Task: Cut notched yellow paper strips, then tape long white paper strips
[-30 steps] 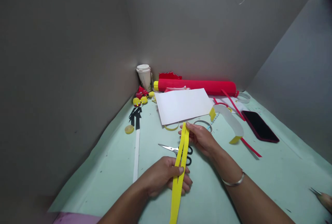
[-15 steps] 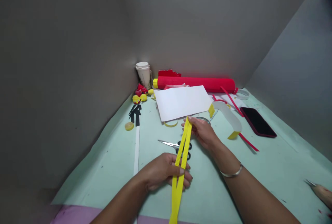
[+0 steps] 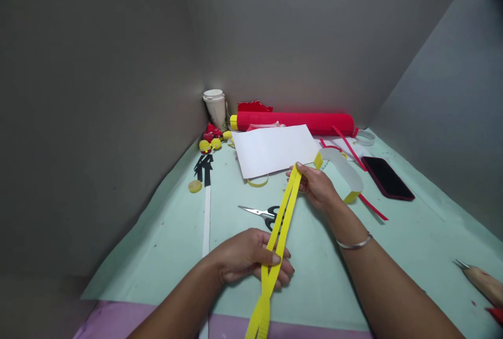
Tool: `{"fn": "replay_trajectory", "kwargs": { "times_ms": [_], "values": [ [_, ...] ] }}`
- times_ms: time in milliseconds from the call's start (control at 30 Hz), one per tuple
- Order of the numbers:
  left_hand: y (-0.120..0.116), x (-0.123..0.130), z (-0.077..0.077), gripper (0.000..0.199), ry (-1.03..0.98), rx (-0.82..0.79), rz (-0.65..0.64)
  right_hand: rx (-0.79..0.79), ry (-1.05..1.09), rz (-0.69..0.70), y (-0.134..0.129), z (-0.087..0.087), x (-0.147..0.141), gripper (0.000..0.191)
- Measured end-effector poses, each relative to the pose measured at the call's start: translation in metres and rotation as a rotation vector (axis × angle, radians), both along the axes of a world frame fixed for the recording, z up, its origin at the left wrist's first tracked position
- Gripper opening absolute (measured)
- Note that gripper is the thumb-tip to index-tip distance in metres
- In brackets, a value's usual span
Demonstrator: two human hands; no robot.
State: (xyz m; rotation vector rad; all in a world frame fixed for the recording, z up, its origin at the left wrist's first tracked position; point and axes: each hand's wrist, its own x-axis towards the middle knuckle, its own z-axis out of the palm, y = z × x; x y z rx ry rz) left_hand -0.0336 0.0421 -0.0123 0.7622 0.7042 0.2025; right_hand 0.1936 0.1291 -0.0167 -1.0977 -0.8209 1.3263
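Note:
Two yellow corrugated paper strips (image 3: 290,204) run from my right hand down past my left hand to the bottom edge. My right hand (image 3: 316,186) pinches their upper ends between thumb and fingers. Lower down, my left hand (image 3: 257,258) grips the strips, thumb on top and fingers beneath. Between the hands the strips lie slightly apart; below my left hand they cross. Behind them on the table lie scissors (image 3: 257,211) with black handles, partly covered by the strips.
A white sheet (image 3: 275,150) lies before a red roll (image 3: 294,120). Left stand a white lidded cup (image 3: 216,108), black strips (image 3: 207,171), a tape roll (image 3: 195,186) and a long white strip (image 3: 207,218). Right are a curved white band (image 3: 346,171), a phone (image 3: 388,178) and a pointed wooden-handled tool (image 3: 481,281).
My right hand has moved up and right with the upper ends of the strips, tilting them more. My left hand has stayed nearly in place. The lower ends have swung left and now cross.

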Motion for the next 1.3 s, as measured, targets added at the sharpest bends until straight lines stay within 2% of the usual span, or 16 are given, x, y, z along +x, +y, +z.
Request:
{"fn": "replay_trajectory", "kwargs": {
  "times_ms": [233, 500, 700, 867, 1300],
  "values": [
    [-0.001, 0.000, -0.003, 0.026, -0.045, -0.006, -0.043, 0.029, 0.020, -0.034, 0.001, 0.002, 0.010, 0.026],
    [-0.001, -0.001, -0.009, 0.026, -0.057, -0.007, -0.047, 0.045, 0.040, -0.058, 0.008, -0.006, 0.021, 0.025],
    [-0.001, -0.001, -0.007, 0.026, -0.061, -0.006, -0.034, 0.059, 0.047, -0.063, 0.008, -0.007, 0.024, 0.024],
    [0.001, -0.002, -0.011, 0.029, -0.089, -0.031, -0.036, 0.067, 0.054, -0.081, 0.009, -0.006, 0.025, 0.022],
    [-0.003, -0.001, -0.011, 0.021, -0.051, 0.003, -0.037, 0.061, 0.065, -0.110, 0.009, -0.005, 0.024, 0.019]
  ]
}}
